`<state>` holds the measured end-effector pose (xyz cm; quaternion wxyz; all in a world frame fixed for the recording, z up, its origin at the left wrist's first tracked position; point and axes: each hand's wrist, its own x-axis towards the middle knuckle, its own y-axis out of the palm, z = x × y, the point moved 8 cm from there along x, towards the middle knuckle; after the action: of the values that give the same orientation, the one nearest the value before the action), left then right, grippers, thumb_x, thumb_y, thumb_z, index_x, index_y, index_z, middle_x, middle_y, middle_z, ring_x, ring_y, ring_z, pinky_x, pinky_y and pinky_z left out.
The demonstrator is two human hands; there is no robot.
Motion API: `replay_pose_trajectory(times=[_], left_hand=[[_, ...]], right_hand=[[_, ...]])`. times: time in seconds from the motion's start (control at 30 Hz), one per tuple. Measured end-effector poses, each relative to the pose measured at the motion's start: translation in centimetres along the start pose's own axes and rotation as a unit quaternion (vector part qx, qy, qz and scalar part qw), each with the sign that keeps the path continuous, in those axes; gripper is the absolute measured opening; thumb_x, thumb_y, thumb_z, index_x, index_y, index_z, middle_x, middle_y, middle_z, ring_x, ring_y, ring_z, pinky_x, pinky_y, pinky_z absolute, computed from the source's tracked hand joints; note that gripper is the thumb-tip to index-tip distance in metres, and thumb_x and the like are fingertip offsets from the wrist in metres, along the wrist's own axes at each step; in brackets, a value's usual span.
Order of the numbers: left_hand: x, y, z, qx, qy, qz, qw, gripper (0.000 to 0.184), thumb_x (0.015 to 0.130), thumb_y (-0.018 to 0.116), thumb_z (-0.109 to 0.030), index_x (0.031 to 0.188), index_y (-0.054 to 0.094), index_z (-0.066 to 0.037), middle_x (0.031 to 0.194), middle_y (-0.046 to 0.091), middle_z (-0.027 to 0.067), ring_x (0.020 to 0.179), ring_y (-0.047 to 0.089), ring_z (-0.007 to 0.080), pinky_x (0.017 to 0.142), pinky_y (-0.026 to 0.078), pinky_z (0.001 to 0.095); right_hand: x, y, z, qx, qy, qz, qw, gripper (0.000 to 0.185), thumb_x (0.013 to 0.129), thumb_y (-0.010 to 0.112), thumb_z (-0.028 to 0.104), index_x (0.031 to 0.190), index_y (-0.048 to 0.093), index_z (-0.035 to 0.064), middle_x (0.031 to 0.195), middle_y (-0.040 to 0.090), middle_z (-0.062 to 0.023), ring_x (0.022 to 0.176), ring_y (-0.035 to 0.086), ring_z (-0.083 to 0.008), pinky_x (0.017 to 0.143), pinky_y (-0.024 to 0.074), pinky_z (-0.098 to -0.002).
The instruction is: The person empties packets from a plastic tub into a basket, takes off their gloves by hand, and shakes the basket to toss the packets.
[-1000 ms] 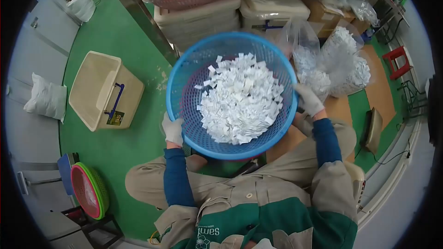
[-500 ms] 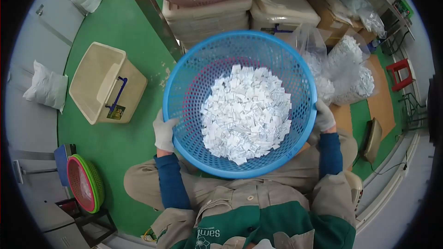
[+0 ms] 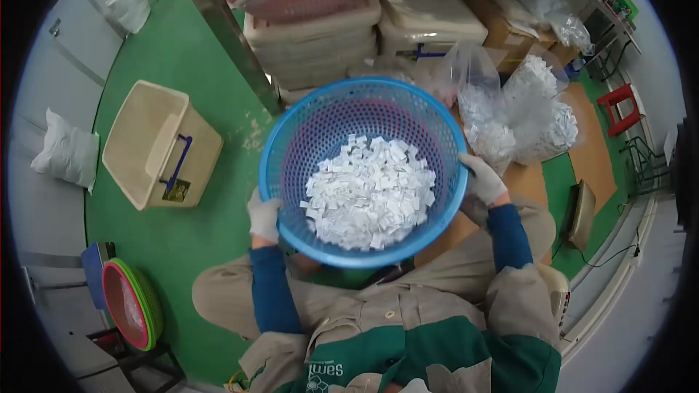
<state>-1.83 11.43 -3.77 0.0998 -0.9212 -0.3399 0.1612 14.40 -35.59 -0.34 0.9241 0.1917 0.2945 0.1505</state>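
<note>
A blue basket (image 3: 368, 113) is held in front of the person's folded legs (image 3: 349, 298), tilted so that its round mouth faces the body; whether its base rests on anything cannot be told. Its plastic is bright and glossy at the thick, smooth rim, and the wall below is pierced all round with small holes — a pinkish purple shows through many of them. White slips (image 3: 373, 195), small, flat and roughly rectangular, lie in a loose heap toward the near side, leaving the far wall bare. The left hand (image 3: 263, 218) and right hand (image 3: 483, 178), both in pale gloves, grip opposite sides of the rim, thumbs against it — how the other fingers sit, spread or together, cannot be told, as they are largely hidden.
</note>
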Motion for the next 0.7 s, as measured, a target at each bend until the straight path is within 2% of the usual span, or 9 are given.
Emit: replay_pose_trajectory(times=[0.1,0.23,0.3,0.37,0.4,0.5,0.57,0.63,0.7], left_hand=[[-1.1,-1.3,-3.0,-0.168,-0.027,0.07,0.983,0.051,0.068,0.059,0.006,0.118,0.06,0.005,0.097,0.068,0.0124,0.079,0.065,0.0188,0.073,0.052,0.0305],[-0.2,-0.5,-1.5,-0.002,0.017,0.016,1.0,0.053,0.068,0.058,0.006,0.12,0.059,0.005,0.097,0.069,0.0128,0.078,0.066,0.0199,0.071,0.052,0.0305],[-0.1,0.0,-1.0,0.073,0.006,-0.012,0.997,0.053,0.068,0.057,0.007,0.121,0.058,0.005,0.097,0.069,0.0131,0.078,0.066,0.0208,0.071,0.052,0.0306],[0.8,-0.5,1.1,-0.068,-0.043,0.062,0.995,0.055,0.067,0.058,0.007,0.123,0.057,0.006,0.097,0.069,0.0133,0.079,0.066,0.021,0.073,0.052,0.0306],[-0.8,-1.0,-1.8,-0.094,-0.053,0.076,0.991,0.056,0.067,0.058,0.007,0.123,0.057,0.005,0.097,0.069,0.0131,0.079,0.066,0.0207,0.074,0.052,0.0306],[-1.9,-0.5,-3.9,-0.05,-0.023,0.066,0.996,0.059,0.067,0.058,0.008,0.125,0.055,0.005,0.1,0.069,0.0139,0.082,0.066,0.0205,0.078,0.052,0.0312],[-1.2,0.6,-2.7,0.037,-0.02,0.02,0.999,0.059,0.067,0.058,0.008,0.126,0.054,0.006,0.102,0.069,0.0148,0.084,0.067,0.0209,0.079,0.052,0.0316],[1.0,-0.1,0.1,-0.021,-0.017,0.023,0.999,0.058,0.069,0.057,0.008,0.126,0.054,0.005,0.1,0.069,0.0144,0.083,0.066,0.0206,0.078,0.052,0.0308],[0.0,-1.3,-0.6,-0.104,-0.038,0.068,0.992,0.056,0.07,0.057,0.008,0.126,0.055,0.005,0.099,0.069,0.0139,0.081,0.066,0.02,0.077,0.051,0.0299]], right_hand=[[-4.5,4.8,3.9,0.044,-0.14,0.135,0.98,0.045,0.095,0.055,0.027,0.13,0.053,0.0004,0.123,0.062,-0.0118,0.109,0.061,-0.0253,0.095,0.0488,-0.0386],[-3.7,5.6,1.7,0.015,0.017,0.002,1.0,0.047,0.094,0.056,0.032,0.129,0.054,0.0013,0.123,0.062,-0.0127,0.109,0.061,-0.0244,0.094,0.0489,-0.0386],[2.3,-2.8,-1.7,-0.036,-0.064,0.018,0.997,0.043,0.096,0.051,0.029,0.124,0.057,-0.0029,0.123,0.062,-0.0116,0.105,0.063,-0.0228,0.094,0.0481,-0.0385],[-2.2,1.4,1.2,-0.105,-0.049,0.089,0.989,0.046,0.094,0.054,0.03,0.124,0.056,-0.0051,0.125,0.061,-0.0135,0.109,0.06,-0.0234,0.097,0.0465,-0.0374],[-2.9,1.8,1.6,0.002,-0.08,0.135,0.988,0.053,0.091,0.057,0.031,0.129,0.052,-0.0054,0.127,0.059,-0.0161,0.116,0.057,-0.0261,0.1,0.045,-0.0387],[-3.3,2.1,1.4,0.076,-0.032,0.153,0.985,0.053,0.093,0.053,0.031,0.134,0.048,-0.0024,0.128,0.059,-0.0152,0.119,0.056,-0.0267,0.102,0.044,-0.0408],[-1.9,2.7,0.2,0.027,0.029,0.012,0.999,0.04,0.099,0.046,0.027,0.127,0.053,0.0003,0.126,0.06,-0.0123,0.115,0.058,-0.024,0.099,0.0457,-0.038],[1.4,-3.9,-2.1,-0.056,-0.039,0.004,0.998,0.039,0.097,0.051,0.027,0.126,0.054,0.0009,0.124,0.061,-0.0115,0.113,0.059,-0.0224,0.097,0.0467,-0.038],[-1.6,-0.4,1.1,0.007,-0.057,0.096,0.994,0.039,0.096,0.053,0.025,0.127,0.054,0.0004,0.124,0.061,-0.0131,0.112,0.059,-0.0228,0.097,0.0475,-0.0372]])
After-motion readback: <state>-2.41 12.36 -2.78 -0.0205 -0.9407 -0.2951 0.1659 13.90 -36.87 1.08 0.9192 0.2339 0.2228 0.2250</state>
